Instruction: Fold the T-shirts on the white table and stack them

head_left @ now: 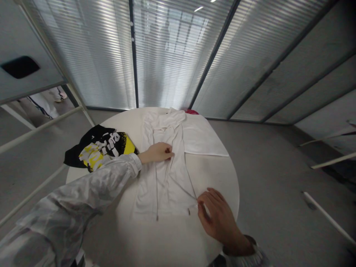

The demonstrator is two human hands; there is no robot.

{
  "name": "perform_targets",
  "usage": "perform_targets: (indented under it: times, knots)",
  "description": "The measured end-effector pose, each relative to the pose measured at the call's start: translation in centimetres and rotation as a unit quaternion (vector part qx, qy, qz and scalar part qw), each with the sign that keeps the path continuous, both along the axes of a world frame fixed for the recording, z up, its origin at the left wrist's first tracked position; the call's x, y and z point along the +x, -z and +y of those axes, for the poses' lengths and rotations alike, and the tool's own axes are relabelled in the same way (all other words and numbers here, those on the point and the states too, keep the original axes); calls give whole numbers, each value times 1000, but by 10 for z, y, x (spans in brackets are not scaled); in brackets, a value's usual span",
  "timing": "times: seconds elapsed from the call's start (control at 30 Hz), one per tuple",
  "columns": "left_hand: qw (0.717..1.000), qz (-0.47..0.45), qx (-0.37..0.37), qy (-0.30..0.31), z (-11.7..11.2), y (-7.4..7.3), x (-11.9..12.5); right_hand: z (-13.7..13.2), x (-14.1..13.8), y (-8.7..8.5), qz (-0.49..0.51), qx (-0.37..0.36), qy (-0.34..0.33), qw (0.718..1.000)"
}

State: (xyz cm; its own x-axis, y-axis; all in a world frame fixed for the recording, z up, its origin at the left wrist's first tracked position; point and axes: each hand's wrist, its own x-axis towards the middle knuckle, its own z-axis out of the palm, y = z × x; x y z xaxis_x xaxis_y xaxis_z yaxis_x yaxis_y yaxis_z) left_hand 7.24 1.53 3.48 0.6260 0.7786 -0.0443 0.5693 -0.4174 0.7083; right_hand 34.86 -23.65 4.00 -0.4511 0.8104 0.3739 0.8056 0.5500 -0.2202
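A white shirt (169, 181) lies spread on the round white table (169, 237), with creases and lengthwise folds down its body. My left hand (158, 152) rests over its middle, fingers curled and closed on the cloth. At the lower right corner of the hem, my right hand (218, 217) pinches the shirt's edge between thumb and fingers. A flat white cloth part (204, 139) extends to the right from beside the shirt; whether it belongs to the same garment I cannot tell. Small tags or dark marks show along the hem.
A crumpled black garment with yellow and white print (102, 146) hangs over the table's left edge. Something red (191, 111) peeks out at the far edge. Ribbed translucent panels (167, 55) stand behind the table. White rails (330, 218) are at the right; a white frame (41, 126) is at the left.
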Motion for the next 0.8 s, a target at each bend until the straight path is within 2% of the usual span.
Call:
perform_targets:
  times: [0.13,0.23,0.37,0.5,0.6,0.8]
  knots:
    - [983,-73,-169,-12,-7,-5,2,-2,-19,-1,43,-12,21,999]
    - [960,-76,-269,-6,-13,-9,5,-1,-42,-3,40,-62,34,997]
    - [941,-122,-317,4,-19,-8,9,5,-59,-3,45,-98,40,993]
    - [878,-249,-406,-44,-17,-10,14,10,-54,0,77,-77,48,993]
    - [841,-289,-455,-51,-17,-16,18,11,-44,3,102,-54,70,991]
    - [835,-278,-474,-29,-29,-19,28,9,-39,1,89,-31,95,991]
